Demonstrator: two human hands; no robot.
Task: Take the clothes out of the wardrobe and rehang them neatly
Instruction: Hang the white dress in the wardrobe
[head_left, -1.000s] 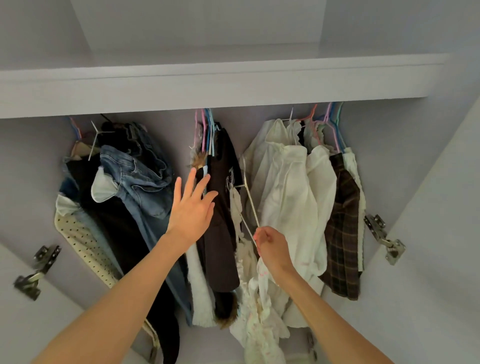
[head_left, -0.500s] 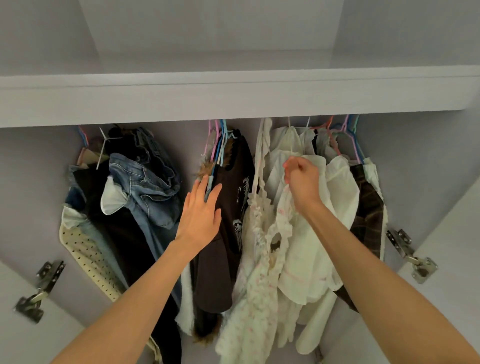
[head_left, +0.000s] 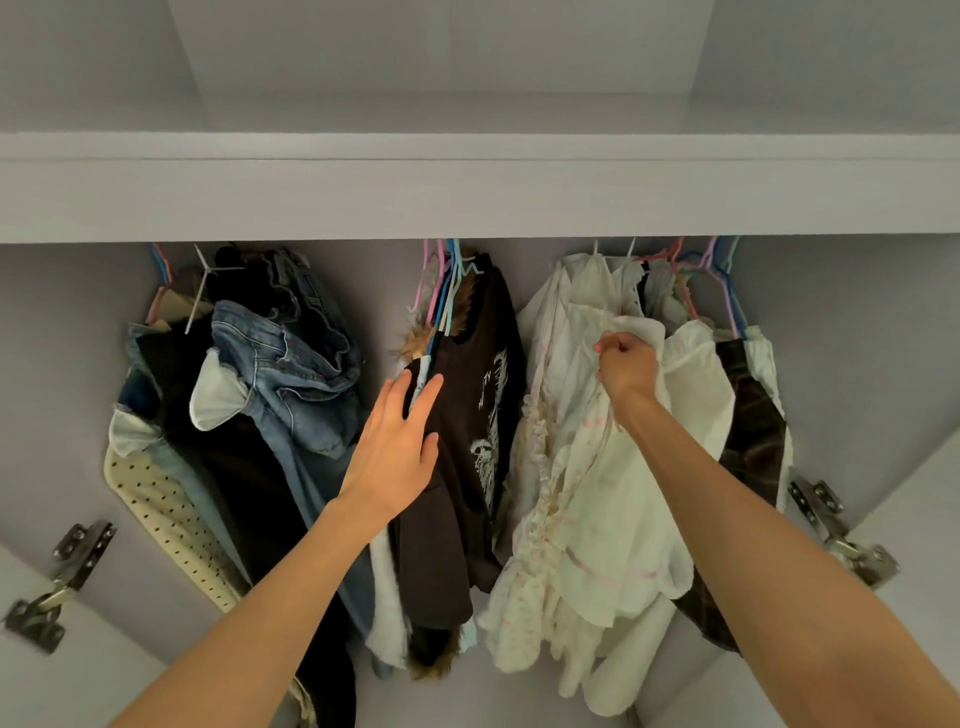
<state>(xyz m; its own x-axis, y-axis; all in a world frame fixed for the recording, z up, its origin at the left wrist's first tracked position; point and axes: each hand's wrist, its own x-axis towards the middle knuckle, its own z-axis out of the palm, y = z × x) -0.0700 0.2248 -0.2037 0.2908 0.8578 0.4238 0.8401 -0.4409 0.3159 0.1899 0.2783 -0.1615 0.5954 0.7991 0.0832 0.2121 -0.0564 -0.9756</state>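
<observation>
The right hand is closed in a fist around a bunch of white fabric near the top of the cream floral dress, which hangs in the right-hand cluster of white garments under the wardrobe shelf; whether a hanger is inside that fist cannot be told, since the cloth covers it. The left hand lies flat with its fingers straight and slightly spread against the dark brown printed top in the middle cluster, pressing it aside toward the jeans bundled at the left end of the rail. The main risk, as I judge it, is that the right hand holds cloth and not hanger: a pull could slide the dress off its hanger and drop it to the wardrobe floor, or stretch its thin straps and ruffled trim. The white pieces are packed tightly, so a neighbouring blouse could be caught in the same fistful and dragged along. The coloured hanger hooks sit crowded together at the rail and could tangle, bringing down a second hanger. If the left hand lets go too soon, the brown top and its fur-trimmed neighbour would swing back against the dress.
</observation>
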